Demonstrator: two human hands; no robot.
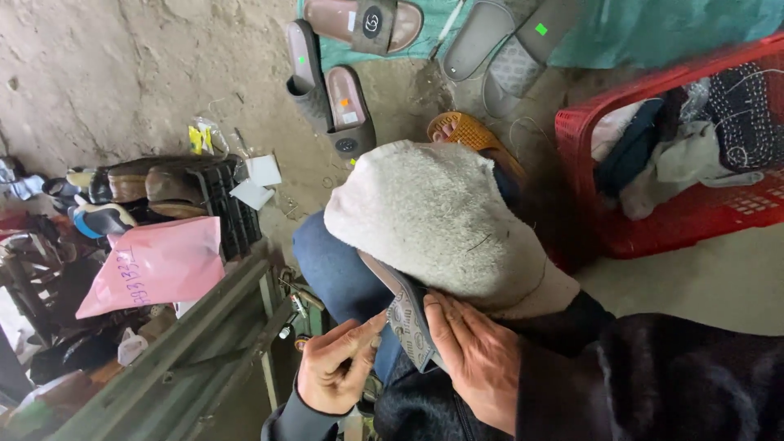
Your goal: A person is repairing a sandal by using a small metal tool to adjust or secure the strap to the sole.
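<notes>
Boot: I am holding a fuzzy white boot [437, 220] on my lap. Its toe is pointing away from me and its grey patterned sole [408, 322] is facing down toward my hands.

Right hand: My right hand [474, 355] is lying flat and open against the sole, near the heel end. It is pressing on the sole, not gripping around it.

Left hand: My left hand [336, 367] is curling just beside the right one. Its thumb and fingertips [371, 327] are pinching together at the edge of the sole. I cannot tell if something small is between them.

Hands together: Both hands are sitting close, almost touching, with the sole between them.

Leg: My blue jeans leg [335, 273] is lying under the boot, just past my left hand.

Orange sandal: An orange sandal [465, 131] is peeking out beyond the boot's toe.

Red basket: A red plastic basket [678, 220] with clothes in it is standing off to the side of my right hand.

Slippers: Brown and grey slippers [343, 114] are lying on the dirt floor, far past the boot.

Pink bag: A pink bag [159, 265] is resting out beyond my left hand, next to a black crate [224, 208] with shoes.

Metal frame: A green metal frame [196, 351] is standing right beside my left hand.
</notes>
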